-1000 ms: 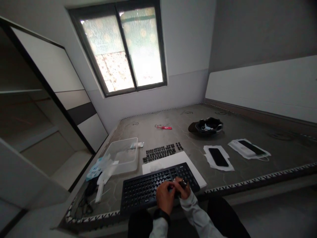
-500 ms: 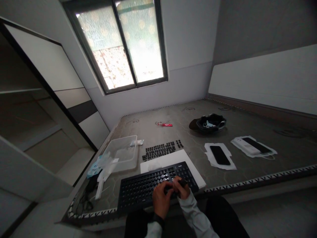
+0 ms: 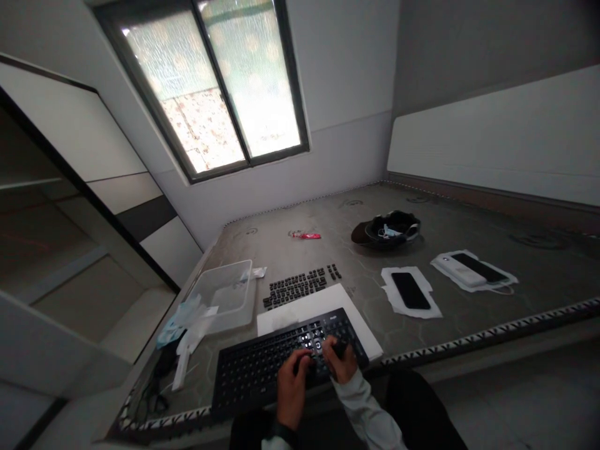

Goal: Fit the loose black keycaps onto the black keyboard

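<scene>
A black keyboard [image 3: 262,359] lies at the mattress's front edge, partly on a flat white box [image 3: 347,306]. Some positions near its right middle show pale spots without keycaps. Over its lower right part, my right hand [image 3: 344,365] is closed around a small dark tool [image 3: 341,347] whose kind I cannot make out. My left hand [image 3: 290,381] is at the keyboard's front edge, fingers curled with thumb and forefinger close together; whatever they pinch is too small to name. Loose black keycaps [image 3: 295,287] lie in rows behind the box.
A clear plastic bin [image 3: 229,306] and crumpled plastic packaging [image 3: 190,331] are on the left, with dark cables [image 3: 157,390] below. A red item [image 3: 307,236], a dark cap [image 3: 389,230], a phone [image 3: 410,290] on white paper and a white device [image 3: 462,269] lie farther back and right.
My hands, close together before, are now apart: the left has drawn left and down, while the right stays over the keyboard's right part. The whole view has shifted slightly.
</scene>
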The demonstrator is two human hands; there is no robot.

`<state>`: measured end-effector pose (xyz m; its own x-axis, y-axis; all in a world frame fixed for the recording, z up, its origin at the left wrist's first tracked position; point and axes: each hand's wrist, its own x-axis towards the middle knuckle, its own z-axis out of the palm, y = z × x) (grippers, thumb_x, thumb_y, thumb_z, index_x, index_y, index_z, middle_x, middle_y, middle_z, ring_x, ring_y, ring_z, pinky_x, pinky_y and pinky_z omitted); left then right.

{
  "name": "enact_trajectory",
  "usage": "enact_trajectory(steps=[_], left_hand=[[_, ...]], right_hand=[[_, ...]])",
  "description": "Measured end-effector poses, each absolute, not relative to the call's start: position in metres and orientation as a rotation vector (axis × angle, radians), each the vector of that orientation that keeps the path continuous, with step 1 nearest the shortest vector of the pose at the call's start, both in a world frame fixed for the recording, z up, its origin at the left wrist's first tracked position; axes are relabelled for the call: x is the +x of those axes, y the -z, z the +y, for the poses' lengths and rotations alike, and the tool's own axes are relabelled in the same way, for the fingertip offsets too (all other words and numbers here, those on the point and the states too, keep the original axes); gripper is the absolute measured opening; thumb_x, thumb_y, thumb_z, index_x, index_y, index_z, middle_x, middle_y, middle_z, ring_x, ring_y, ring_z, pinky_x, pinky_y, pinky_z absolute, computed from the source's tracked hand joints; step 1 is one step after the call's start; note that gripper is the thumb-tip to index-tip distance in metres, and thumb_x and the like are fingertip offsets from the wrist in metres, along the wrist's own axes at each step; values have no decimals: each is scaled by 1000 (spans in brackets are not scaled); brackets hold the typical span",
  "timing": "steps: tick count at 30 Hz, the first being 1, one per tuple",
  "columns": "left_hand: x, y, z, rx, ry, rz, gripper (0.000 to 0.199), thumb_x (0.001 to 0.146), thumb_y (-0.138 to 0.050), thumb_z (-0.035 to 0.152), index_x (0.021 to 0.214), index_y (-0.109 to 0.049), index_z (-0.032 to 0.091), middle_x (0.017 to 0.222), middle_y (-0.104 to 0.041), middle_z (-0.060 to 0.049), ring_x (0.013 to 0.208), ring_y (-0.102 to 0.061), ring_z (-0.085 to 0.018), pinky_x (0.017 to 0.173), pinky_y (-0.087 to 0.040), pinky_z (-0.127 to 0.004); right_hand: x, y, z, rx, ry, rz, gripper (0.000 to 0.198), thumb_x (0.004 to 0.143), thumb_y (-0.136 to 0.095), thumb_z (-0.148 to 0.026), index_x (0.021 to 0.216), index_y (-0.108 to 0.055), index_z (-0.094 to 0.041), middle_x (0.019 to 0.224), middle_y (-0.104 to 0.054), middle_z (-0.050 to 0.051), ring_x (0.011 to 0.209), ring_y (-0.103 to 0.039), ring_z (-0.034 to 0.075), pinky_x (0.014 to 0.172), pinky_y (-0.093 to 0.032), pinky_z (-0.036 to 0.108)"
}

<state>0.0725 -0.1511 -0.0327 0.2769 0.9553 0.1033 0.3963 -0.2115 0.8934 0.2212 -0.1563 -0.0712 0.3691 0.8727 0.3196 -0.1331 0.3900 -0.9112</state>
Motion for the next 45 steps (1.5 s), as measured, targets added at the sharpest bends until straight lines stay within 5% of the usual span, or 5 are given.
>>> enact_trajectory(steps=[3,7,25,36,45], left_hand=[[73,35,-151,1703,-926,1200,54,92,-41,61,101,-71,17,98,-73,-7,88,-66,-22,80,-50,-30],[74,37,-149,1691,-917,1193,52,92,-42,60,100,-71,17,98,-73,-7,88,-65,-22,83,-50,-30],[76,41,-147,1710,-954,1216,43,90,-50,53,111,-72,23,118,-70,-7,112,-63,-23,103,-47,-39],[77,28,-160,1648,-1014,1148,33,91,-51,46,101,-68,19,96,-75,-8,89,-70,-22,85,-53,-35],[71,34,-167,1761,-992,1225,25,90,-51,37,100,-69,23,99,-74,-4,94,-68,-21,85,-51,-32]], right_hand=[[228,63,-163,-1117,-348,-1466,27,88,-58,-39,69,-64,-21,63,-65,2,58,-60,15,57,-39,26],[234,60,-164,-1258,-17,-1673,19,89,-57,-30,76,-69,-24,69,-70,0,59,-61,13,60,-34,28],[243,82,-157,-1273,189,-1752,15,89,-62,-31,99,-74,-28,77,-74,-1,63,-60,12,67,-33,30],[239,77,-165,-1213,163,-1749,17,93,-56,-28,92,-73,-26,78,-74,0,66,-62,12,70,-32,30],[248,75,-172,-1191,92,-1878,21,90,-54,-23,98,-73,-28,86,-77,0,71,-68,14,69,-35,31]])
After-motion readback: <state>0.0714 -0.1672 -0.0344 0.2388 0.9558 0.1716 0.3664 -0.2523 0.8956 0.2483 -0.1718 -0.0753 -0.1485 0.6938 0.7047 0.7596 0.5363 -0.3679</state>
